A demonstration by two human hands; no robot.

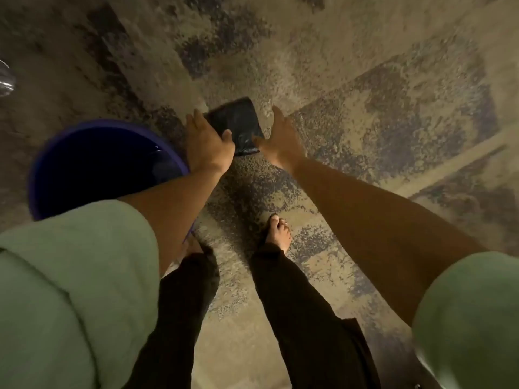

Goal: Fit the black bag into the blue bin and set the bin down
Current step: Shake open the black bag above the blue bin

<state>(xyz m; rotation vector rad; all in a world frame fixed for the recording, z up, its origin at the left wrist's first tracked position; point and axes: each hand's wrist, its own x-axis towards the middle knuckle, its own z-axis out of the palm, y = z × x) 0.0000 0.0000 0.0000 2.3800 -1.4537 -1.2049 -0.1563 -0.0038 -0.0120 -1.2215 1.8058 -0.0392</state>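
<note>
Both hands on the folded black plastic bag [237,126]: our left hand [206,143] grips its near-left edge, right hand [280,140] flat-fingered, touching the other side. Round blue plastic bin [36,175] sits beside, empty. We should unfold fully, find the mouth, then line it.

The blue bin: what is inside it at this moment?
The blue bin shows only a dark interior with a small glint; no bag is in it. The folded black bag is outside, between the left hand and right hand. A sleeve and forearm cover the bin's near part.
</note>
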